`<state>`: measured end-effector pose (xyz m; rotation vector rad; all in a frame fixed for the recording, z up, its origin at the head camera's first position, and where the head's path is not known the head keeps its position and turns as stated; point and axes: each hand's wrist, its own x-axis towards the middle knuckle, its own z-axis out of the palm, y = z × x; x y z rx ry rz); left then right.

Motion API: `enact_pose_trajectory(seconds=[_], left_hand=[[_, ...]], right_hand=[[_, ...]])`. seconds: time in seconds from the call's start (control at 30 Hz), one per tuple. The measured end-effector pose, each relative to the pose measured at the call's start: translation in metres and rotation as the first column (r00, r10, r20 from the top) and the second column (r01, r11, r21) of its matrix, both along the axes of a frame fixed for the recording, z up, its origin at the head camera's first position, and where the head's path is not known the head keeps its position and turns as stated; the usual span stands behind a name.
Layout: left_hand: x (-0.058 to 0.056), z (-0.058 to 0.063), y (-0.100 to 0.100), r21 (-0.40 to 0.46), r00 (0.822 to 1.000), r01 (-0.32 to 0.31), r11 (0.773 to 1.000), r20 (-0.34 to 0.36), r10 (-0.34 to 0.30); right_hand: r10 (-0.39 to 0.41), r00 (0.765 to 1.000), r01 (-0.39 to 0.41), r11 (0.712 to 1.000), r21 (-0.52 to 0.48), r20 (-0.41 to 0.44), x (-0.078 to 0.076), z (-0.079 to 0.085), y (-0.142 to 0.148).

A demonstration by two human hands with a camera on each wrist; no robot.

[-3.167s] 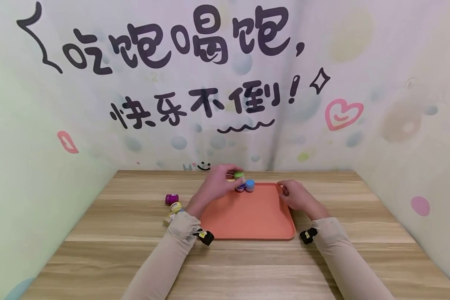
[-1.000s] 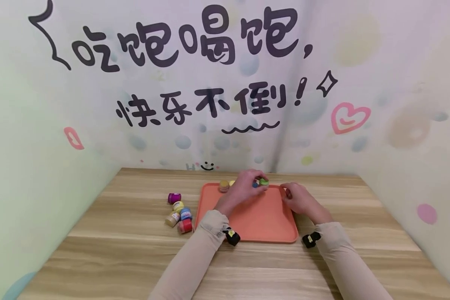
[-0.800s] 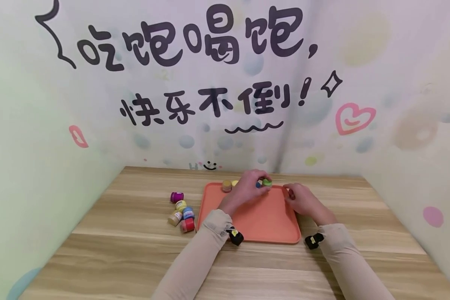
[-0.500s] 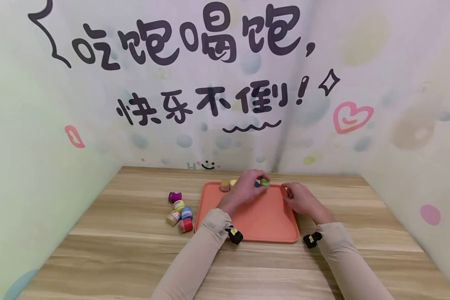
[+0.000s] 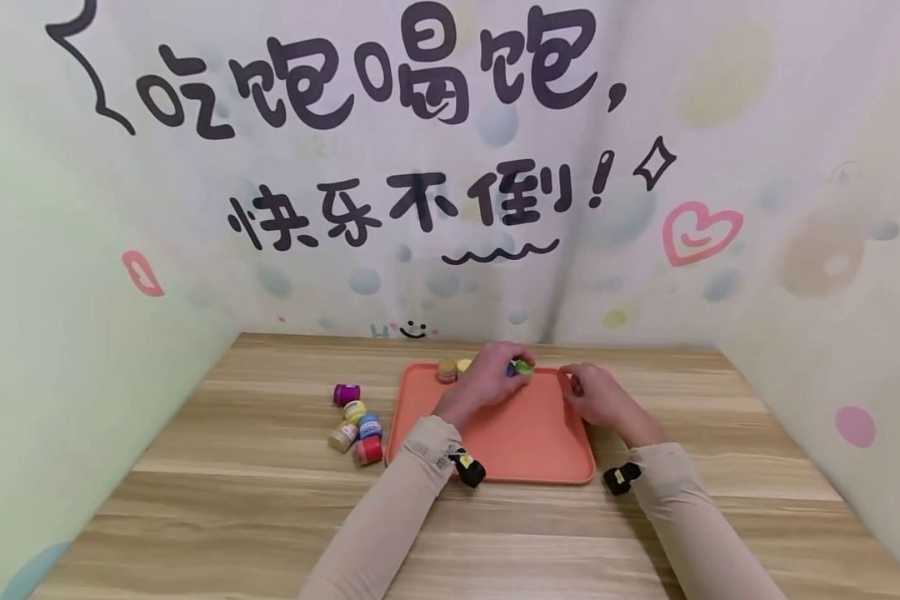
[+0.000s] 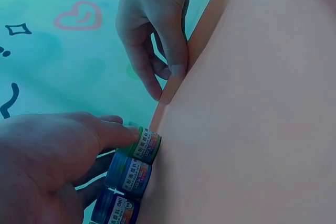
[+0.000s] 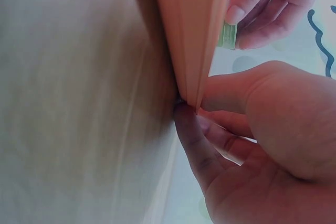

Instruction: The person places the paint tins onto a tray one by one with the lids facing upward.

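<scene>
Head view: left hand (image 5: 487, 373) pinched green jar (image 5: 524, 367); right hand (image 5: 596, 395) pinched tray (image 5: 525, 442); a tray tug risked toppling the green jar.

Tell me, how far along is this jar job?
Roughly halfway, apparently. Done: at least four jars line the far edge of the tray. In hand: the left hand holds the green jar; the right hand pinches the tray. Remaining, probably: five jars beside the tray.

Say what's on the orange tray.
Far edge of the tray: tan jar, yellow jar, dark blue jar, blue jar, green jar. The left hand hides the row's middle, possibly more jars.
</scene>
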<state>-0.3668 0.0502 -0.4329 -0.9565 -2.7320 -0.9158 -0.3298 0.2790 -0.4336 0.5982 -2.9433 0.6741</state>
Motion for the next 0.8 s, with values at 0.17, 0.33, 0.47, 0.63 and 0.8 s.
enact_pose_trajectory(seconds=[0.17, 0.33, 0.47, 0.63, 0.8], left_hand=[[0.0003, -0.0016, -0.0001, -0.010, 1.000, -0.013, 1.000, 0.012, 0.013], [0.0009, -0.0027, -0.0003, -0.021, 1.000, -0.014, 1.000, 0.009, 0.014], [0.0020, -0.0021, -0.0012, -0.037, 1.000, -0.019, 0.999, -0.001, 0.019], [0.0039, 0.0019, -0.0035, -0.030, 1.000, -0.020, 0.999, 0.001, 0.020], [0.0068, 0.0063, -0.0082, 0.009, 0.999, -0.033, 0.999, 0.030, 0.033]], right_hand=[[-0.005, 1.000, 0.005, 1.000, 0.002, -0.002, 0.0002, -0.0001, -0.0004], [-0.010, 1.000, 0.010, 1.000, 0.008, 0.001, 0.0019, 0.0000, -0.0006], [-0.005, 1.000, 0.005, 1.000, 0.006, 0.004, 0.0018, -0.0003, -0.0010], [-0.016, 1.000, 0.016, 1.000, 0.006, 0.007, 0.0010, -0.0001, -0.0010], [-0.026, 1.000, 0.026, 1.000, 0.007, 0.011, 0.0005, -0.0004, 0.0001]])
